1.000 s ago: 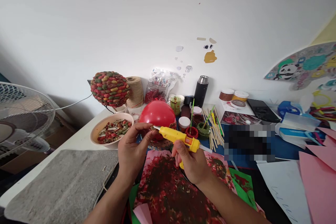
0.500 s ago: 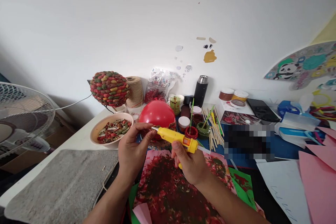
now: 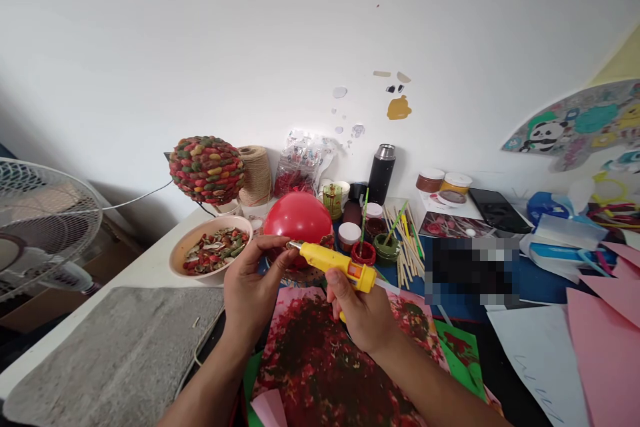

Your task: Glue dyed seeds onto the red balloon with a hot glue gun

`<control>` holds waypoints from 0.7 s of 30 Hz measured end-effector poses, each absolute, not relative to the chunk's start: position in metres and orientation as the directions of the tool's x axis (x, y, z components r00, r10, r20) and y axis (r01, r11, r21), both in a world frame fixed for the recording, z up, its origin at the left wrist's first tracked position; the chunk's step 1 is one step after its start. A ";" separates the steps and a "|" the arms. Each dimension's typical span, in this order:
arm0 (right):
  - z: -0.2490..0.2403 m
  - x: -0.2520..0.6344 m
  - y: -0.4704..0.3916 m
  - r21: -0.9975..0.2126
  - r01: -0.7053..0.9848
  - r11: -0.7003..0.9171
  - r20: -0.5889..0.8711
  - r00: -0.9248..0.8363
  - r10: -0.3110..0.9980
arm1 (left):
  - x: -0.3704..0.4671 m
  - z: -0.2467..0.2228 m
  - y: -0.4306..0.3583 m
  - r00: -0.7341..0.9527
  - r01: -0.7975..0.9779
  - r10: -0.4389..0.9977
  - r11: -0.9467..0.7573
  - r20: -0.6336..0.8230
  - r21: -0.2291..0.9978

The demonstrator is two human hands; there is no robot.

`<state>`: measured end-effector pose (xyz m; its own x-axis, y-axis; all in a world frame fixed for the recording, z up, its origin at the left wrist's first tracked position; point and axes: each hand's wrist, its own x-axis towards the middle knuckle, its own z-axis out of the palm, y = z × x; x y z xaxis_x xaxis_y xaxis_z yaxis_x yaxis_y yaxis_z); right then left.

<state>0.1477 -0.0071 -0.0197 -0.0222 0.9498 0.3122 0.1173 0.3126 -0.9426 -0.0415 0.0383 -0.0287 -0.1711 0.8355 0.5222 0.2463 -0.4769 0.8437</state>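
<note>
My right hand [image 3: 364, 312] grips a yellow hot glue gun [image 3: 334, 263] by its handle, nozzle pointing left. A clear glue stick pokes out of the gun's rear. My left hand [image 3: 255, 283] is pinched with thumb and forefinger right at the nozzle tip; a small piece seems to be between them, too small to name. Just behind the fingers sits a red balloon [image 3: 299, 219], its lower part covered in coloured pieces and partly hidden by my hand and the gun. Beneath my hands lies a paint-smeared pink sheet [image 3: 325, 360].
On the left are a bowl [image 3: 176, 255] of painted shell-like pieces, a grey mat [image 3: 115, 353] and a fan [image 3: 45, 227]. Behind stand a coloured ball [image 3: 207, 170], twine spool [image 3: 255, 175] and black flask [image 3: 383, 175]. Open paint jars [image 3: 363, 253] with brushes and wooden sticks [image 3: 407, 253] lie right.
The whole view has shifted very slightly. Both hands and the glue gun keep the same pose, with the nozzle still at the left fingertips.
</note>
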 end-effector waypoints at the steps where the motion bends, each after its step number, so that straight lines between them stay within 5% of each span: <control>1: -0.020 0.148 -0.007 -0.942 0.118 0.314 0.314 -0.021 0.949 | -0.041 -0.029 0.039 -0.172 0.244 0.835 -0.478 0.523 0.844; 21: -0.022 0.149 -0.004 -0.924 0.159 0.347 0.348 -0.023 0.937 | -0.042 -0.029 0.040 -0.192 0.241 0.834 -0.471 0.517 0.849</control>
<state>0.1487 -0.0042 -0.0217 -0.0231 0.9373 0.3477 0.1592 0.3468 -0.9243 -0.0425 0.0401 -0.0294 -0.1924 0.8340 0.5171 0.2407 -0.4707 0.8488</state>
